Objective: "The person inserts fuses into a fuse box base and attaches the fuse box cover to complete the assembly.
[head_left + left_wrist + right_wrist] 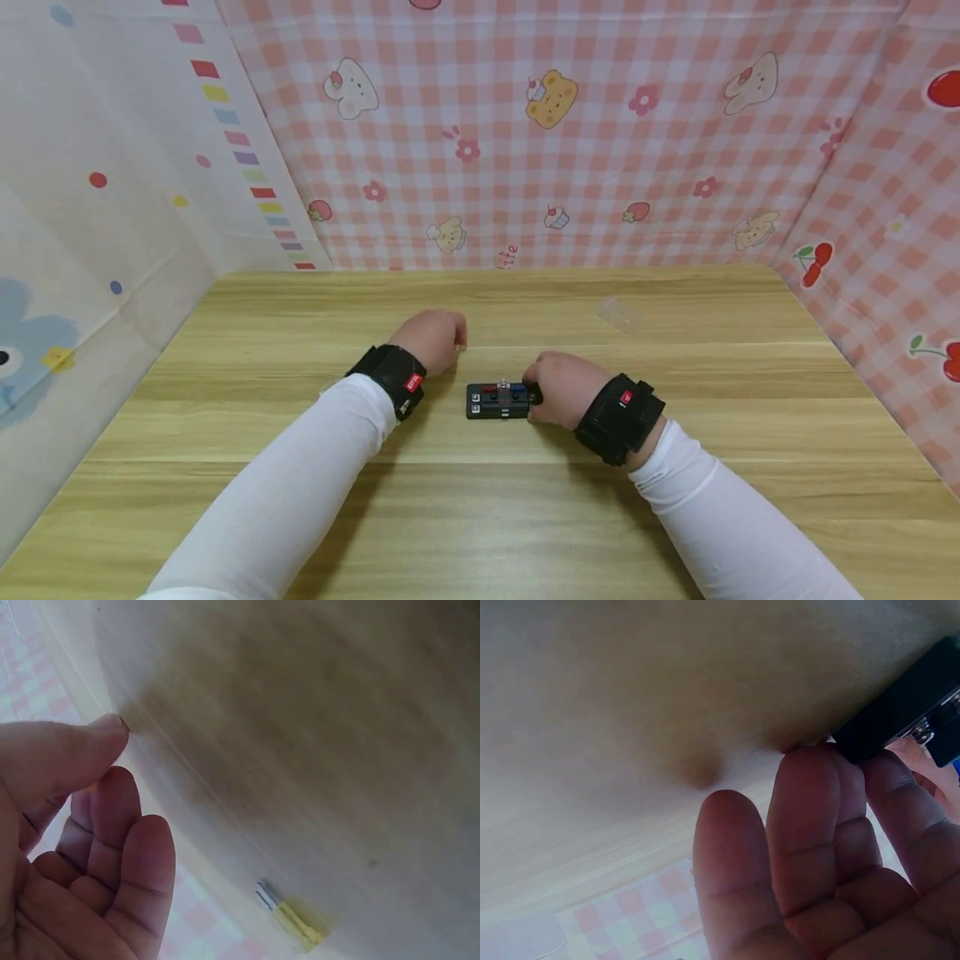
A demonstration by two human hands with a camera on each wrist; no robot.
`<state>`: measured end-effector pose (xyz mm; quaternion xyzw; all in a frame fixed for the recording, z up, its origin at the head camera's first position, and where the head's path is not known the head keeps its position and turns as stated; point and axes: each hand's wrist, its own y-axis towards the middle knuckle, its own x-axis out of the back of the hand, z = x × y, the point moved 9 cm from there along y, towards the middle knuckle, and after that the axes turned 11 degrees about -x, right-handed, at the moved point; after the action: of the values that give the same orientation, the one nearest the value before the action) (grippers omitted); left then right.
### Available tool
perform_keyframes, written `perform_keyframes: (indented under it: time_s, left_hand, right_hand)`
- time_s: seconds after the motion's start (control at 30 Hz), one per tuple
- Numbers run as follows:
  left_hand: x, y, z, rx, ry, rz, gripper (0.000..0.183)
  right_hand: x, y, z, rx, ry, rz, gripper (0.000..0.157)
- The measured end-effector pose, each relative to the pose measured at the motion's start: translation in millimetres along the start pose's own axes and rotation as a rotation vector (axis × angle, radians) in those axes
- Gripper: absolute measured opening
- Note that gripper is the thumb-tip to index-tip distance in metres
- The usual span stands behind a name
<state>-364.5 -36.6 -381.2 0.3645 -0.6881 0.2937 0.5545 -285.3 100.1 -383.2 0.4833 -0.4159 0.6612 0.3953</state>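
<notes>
Desk: wood-grain top (480,517); smooth-looking, so a sideways knock could slide the board.
Right hand (572,392): narrow grip on the board's right end. If pressure comes down on the opposite end, board could tip or twist out, since only one end is held.
Left hand (429,340): over the desk, farther toward the far edge than the board and left of it; fingers curled, thumb drawn near them. Whether it holds anything, can't tell. Anything tiny there could drop, fingertips being a slim hold.
Bulb board: black lamp-holder board (487,410) with red and blue terminals, about midway between the desk's left and right edges, lying flat.
Clear plastic piece (620,315): toward the far edge, right of centre; easily missed or brushed off, being see-through.
Two-pronged yellow piece (300,926): exact part unclear; prongs could bend if the forearm comes down on it.
Bulb: small clear bulb (504,383) standing up from the board; a careless knuckle could crack or loosen it.
Head view only: full board layout, both terminal colours together.
Left wrist only: the yellow piece, not made out in head view; palm side of the curled fingers.
Right wrist only: fingertips against the board's underside corner, metal fitting side-on.
Glint at left fingertips: head view only, too small to name.
</notes>
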Motion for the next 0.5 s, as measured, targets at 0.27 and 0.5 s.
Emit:
perform_keyframes:
  time_s: [0.27, 0.5]
  left_hand:
    - [1.4, -4.5, 2.2, 0.019, -0.013, -0.031, 0.007]
    - [5.2, -9.2, -2.9, 0.013, -0.016, -0.061, 0.009]
  right_hand:
    - [-0.8, 0.7, 0.8, 0.011, 0.001, -0.005, 0.043]
    - [-0.9, 1.0, 0.1, 0.009, 0.001, -0.003, 0.043]
